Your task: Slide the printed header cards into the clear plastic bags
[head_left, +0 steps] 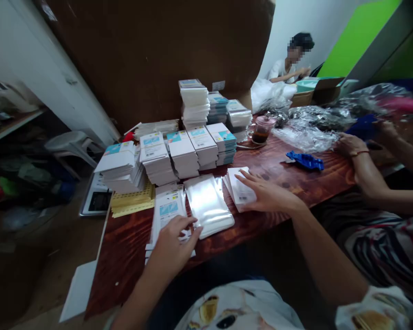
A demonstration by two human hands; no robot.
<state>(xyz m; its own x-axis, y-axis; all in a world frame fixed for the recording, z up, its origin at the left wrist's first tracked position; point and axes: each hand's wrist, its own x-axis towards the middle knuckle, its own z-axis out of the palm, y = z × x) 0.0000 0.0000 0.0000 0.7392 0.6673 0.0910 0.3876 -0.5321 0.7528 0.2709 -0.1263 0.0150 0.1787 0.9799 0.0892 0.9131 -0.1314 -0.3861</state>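
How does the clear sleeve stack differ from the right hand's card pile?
The clear sleeve stack is glossy; the card pile looks matte white. The stack looks larger than the pile. The right hand partly covers the card pile, not the sleeve stack. Both lie on the table.

Dim indoor light — pale glare whitens the clear plastic sleeves [208, 197]; deep shadow lies under the table [124, 256] — outer edges look stretched and blurred.
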